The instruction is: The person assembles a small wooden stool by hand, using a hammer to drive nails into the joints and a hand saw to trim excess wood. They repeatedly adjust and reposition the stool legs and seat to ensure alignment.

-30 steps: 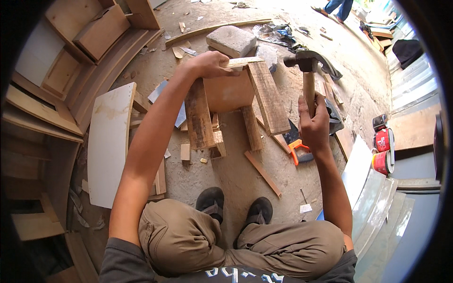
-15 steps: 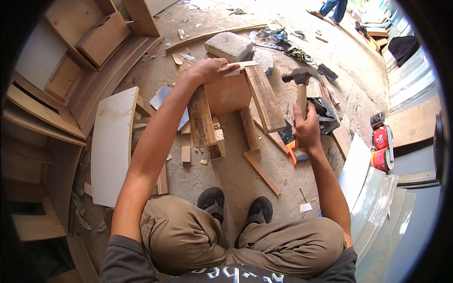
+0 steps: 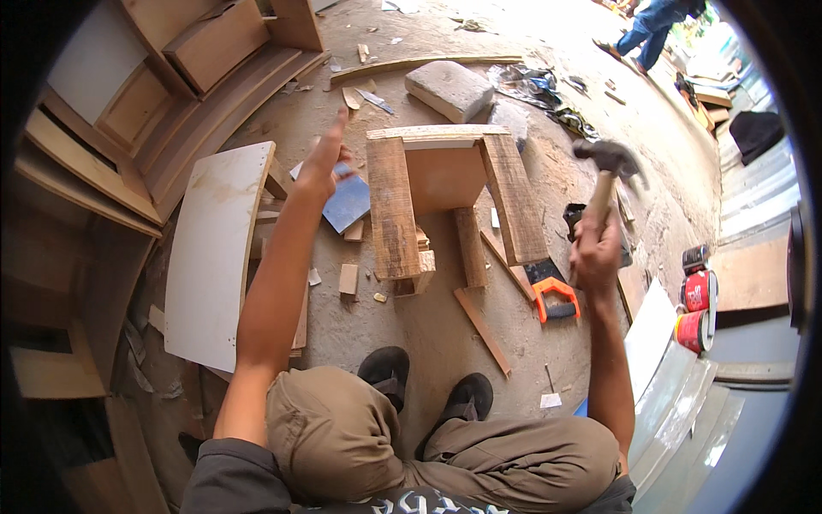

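Observation:
My right hand (image 3: 597,254) grips a claw hammer (image 3: 602,195) by its wooden handle, head up, to the right of a rough wooden frame (image 3: 394,210). Apart from the frame, on its left side, my left hand (image 3: 324,164) is raised with the index finger stretched out and nothing seen in it. Two thick planks and a lighter strip across the far edge make up the frame's top, with a brown panel (image 3: 445,178) below between them. On the ground by its right near corner lies a handsaw (image 3: 556,301) with an orange and black handle.
A white board (image 3: 214,248) leans at the left, before wooden cabinets (image 3: 218,47). Concrete blocks (image 3: 449,90) lie beyond the frame. Red cans (image 3: 695,330) and glass-like sheets (image 3: 676,385) line the right. Offcuts (image 3: 484,334) litter the ground. Another person's legs (image 3: 646,38) show far right.
My left hand has let go of the frame's far edge and moved left of it. My right hand has shifted right with the hammer. The view has also moved slightly.

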`<state>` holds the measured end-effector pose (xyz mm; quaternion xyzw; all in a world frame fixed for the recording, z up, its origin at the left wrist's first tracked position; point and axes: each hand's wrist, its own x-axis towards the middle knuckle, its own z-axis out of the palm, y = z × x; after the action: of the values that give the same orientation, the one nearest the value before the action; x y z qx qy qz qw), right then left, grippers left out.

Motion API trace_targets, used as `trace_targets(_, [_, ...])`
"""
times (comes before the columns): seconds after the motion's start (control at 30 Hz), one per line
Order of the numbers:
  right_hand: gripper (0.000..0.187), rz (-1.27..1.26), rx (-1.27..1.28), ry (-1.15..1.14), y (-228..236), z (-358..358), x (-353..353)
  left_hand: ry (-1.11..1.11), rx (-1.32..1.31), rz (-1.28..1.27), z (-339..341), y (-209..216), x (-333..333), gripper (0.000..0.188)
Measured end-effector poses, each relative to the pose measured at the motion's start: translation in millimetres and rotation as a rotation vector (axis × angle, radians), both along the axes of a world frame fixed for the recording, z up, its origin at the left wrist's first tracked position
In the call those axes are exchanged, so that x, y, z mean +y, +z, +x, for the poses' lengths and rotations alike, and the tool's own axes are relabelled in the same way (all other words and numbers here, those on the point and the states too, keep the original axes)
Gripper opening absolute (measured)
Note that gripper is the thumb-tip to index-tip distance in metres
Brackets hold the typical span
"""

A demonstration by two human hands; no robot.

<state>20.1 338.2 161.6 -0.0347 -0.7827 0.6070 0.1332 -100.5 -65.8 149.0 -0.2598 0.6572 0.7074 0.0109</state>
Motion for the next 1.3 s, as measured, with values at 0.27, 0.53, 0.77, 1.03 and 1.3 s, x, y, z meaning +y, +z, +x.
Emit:
trace_targets(0.27, [0.028, 0.441, 0.044, 0.292, 84, -12, -97, -0.363, 0.047, 0.810, 32, -15, 49, 0.078])
trace_targets(0.53, [0.038, 0.533, 0.100, 0.434, 63, -24, -147, -0.368, 0.168, 1.073, 18, -29, 50, 0.051])
trace_targets(0.77, [0.042, 0.609, 0.116, 0.382, 53, -29, -148, -0.368, 0.200, 0.972, 22, -28, 50, 0.051])
trace_targets(1.03, [0.044, 0.648, 0.185, 0.353, 54, -30, -151, -0.401, 0.203, 1.011, 21, -29, 51, 0.051])
trace_targets(1.3, [0.043, 0.719, 0.169, 0.363, 46, -36, -150, -0.385, 0.210, 0.938, 23, -20, 52, 0.051])
